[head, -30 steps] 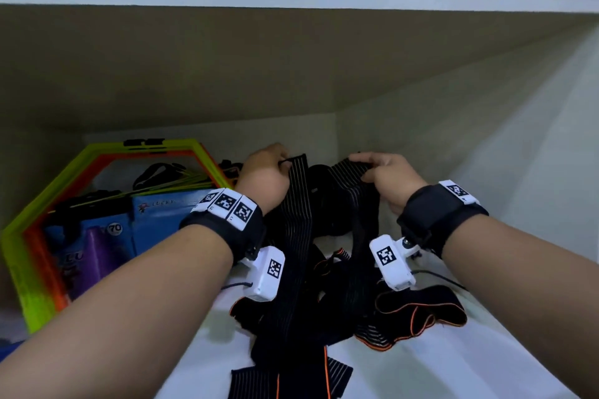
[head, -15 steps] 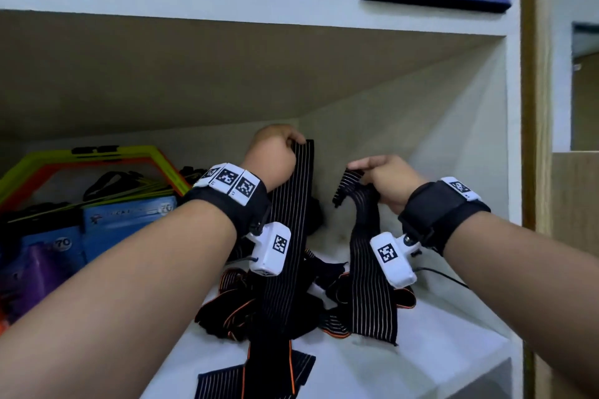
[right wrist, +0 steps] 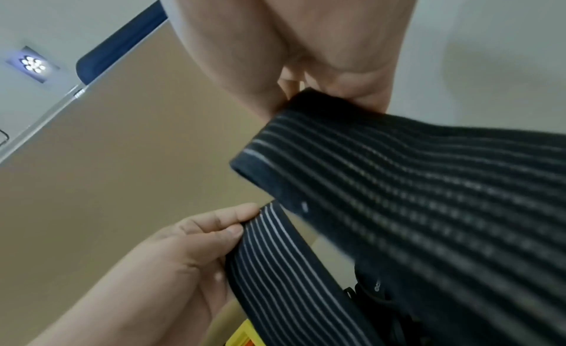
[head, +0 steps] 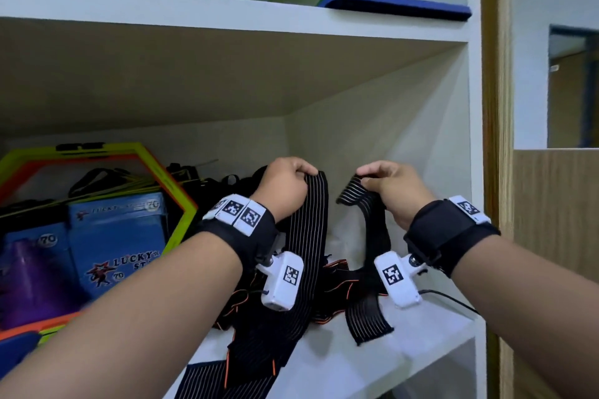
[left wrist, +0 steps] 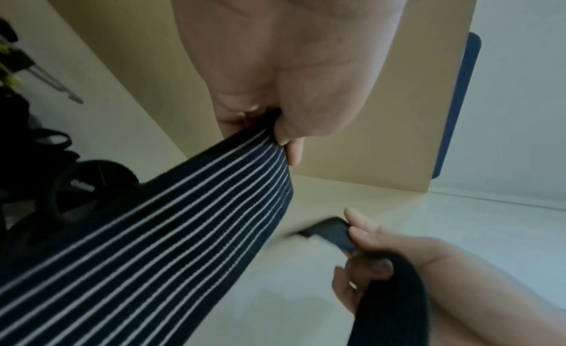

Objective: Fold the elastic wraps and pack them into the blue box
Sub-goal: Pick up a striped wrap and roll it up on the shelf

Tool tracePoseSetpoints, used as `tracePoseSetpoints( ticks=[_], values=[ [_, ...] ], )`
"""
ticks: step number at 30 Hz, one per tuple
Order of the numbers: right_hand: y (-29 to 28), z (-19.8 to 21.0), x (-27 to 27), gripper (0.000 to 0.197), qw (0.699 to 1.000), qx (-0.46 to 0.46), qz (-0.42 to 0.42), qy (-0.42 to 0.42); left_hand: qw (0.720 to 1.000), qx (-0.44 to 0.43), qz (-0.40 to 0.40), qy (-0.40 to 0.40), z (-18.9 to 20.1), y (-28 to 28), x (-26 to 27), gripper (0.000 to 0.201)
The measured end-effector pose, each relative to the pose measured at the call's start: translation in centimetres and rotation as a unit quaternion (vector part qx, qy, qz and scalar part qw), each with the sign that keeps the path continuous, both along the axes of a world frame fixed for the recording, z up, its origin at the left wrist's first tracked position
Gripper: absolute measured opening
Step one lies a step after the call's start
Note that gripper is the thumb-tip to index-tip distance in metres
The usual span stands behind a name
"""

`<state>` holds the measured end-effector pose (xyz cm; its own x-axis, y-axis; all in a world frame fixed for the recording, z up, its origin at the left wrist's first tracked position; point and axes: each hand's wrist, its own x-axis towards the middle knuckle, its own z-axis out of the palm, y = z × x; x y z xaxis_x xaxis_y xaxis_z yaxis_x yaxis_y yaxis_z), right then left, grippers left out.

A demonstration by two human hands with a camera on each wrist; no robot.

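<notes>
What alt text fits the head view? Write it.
Both hands hold black striped wraps up over a white shelf: the left hand pinches one wrap, the right hand another. More wraps lie heaped below; blue boxes stand left.

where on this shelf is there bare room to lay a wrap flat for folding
Bare shelf board shows at the front right, between the wrap pile and the right side wall. The left is crowded: blue boxes inside hexagon frames, the pile against them. Both hands hold wrap ends above the pile.
</notes>
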<state>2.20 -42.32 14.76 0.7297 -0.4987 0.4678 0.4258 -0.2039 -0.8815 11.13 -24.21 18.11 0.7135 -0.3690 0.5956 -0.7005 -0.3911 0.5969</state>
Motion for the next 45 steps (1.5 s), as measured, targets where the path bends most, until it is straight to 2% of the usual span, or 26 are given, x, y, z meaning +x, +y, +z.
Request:
tracePoseSetpoints(
  ticks=[4,9,11,14,16,18,21,24,29,34,37,40,43,45],
  values=[
    [-0.2,-0.6,-1.8,0.030,0.997,0.053,0.034,-0.036,0.998,-0.009,-0.050,0.036,-3.1,-0.3,-0.6,0.034],
    [0.4,-0.9,-3.2,0.032,0.993,0.074,0.064,-0.066,0.995,-0.046,-0.038,0.077,-4.4,-1.4,-1.1,0.026],
    [0.8,-1.5,-3.2,0.030,0.995,0.060,0.067,-0.033,0.988,-0.098,-0.056,0.104,-4.4,-1.8,-1.3,0.034],
    [1.8,-2.9,-3.1,0.028,0.996,0.054,0.075,0.010,0.984,-0.131,-0.050,0.111,-3.8,-2.1,-2.3,0.061],
    [2.3,-3.7,-3.1,0.026,0.995,0.057,0.076,0.028,0.980,-0.151,-0.057,0.119,-3.5,-2.1,-2.8,0.072],
    [2.7,-4.4,-3.1,0.027,0.995,0.054,0.080,0.038,0.976,-0.166,-0.074,0.119,-3.5,-2.0,-3.3,0.061],
    [3.2,-5.0,-3.3,0.027,0.993,0.056,0.095,0.037,0.976,-0.172,-0.086,0.098,-3.6,-2.0,-3.8,0.021],
    [3.5,-5.2,-3.5,0.027,0.993,0.041,0.105,0.034,0.981,-0.164,-0.077,0.074,-3.8,-1.7,-3.6,0.008],
    [4.1,-4.8,-3.7,0.027,0.994,0.018,0.102,0.024,0.982,-0.158,-0.079,0.064,-3.6,-0.6,-3.8,0.014],
    [4.9,-4.3,-3.4,0.015,0.995,-0.092,-0.002,-0.026,0.975,-0.192,-0.099,0.057,-3.0,0.5,-4.5,0.013],
    [6.0,-3.5,-3.9,0.021,0.990,-0.111,0.048,-0.078,0.969,-0.220,-0.099,0.043,-2.4,1.2,-4.7,0.023],
    [7.6,-3.3,-3.6,0.030,0.982,-0.136,0.095,-0.095,0.959,-0.256,-0.103,0.061,-1.8,1.9,-5.0,0.028],
    [9.5,-3.3,-2.7,0.031,0.978,-0.161,0.048,-0.122,0.945,-0.293,-0.122,0.084,-1.8,3.1,-5.5,0.024],
    [10.7,-3.2,-1.7,0.030,0.981,-0.146,0.036,-0.124,0.939,-0.301,-0.138,0.092,-2.0,4.6,-6.2,0.020]
  ],
)
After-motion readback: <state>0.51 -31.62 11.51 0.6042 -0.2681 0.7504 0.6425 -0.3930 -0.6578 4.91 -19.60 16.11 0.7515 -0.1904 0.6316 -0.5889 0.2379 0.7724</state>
